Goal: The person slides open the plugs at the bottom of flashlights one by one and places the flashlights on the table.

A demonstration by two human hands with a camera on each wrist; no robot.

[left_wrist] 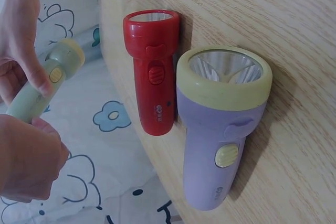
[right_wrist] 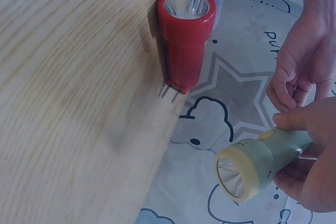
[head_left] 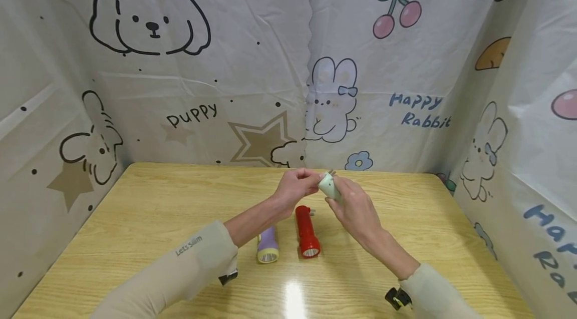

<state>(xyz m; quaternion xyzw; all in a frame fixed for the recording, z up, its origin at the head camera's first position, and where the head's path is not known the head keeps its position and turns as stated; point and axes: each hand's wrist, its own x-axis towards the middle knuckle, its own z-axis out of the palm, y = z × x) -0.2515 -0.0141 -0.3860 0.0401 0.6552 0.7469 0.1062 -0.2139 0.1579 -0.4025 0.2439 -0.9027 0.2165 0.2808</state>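
A pale green flashlight with a cream-yellow head rim is held above the table's far part. My right hand grips its body, the thumb lying near the yellow switch. Metal plug prongs stick out at its tail end. There my left hand pinches the tail with curled fingers, partly hidden in the wrist views. Below the hands a red flashlight lies on the table, its prongs folded out. Left of it lies a purple flashlight with a yellow rim, partly covered by my left forearm in the head view.
The light wooden table ends at a hanging cloth printed with cartoon animals, which closes the back and both sides. Black wrist straps show under the sleeves.
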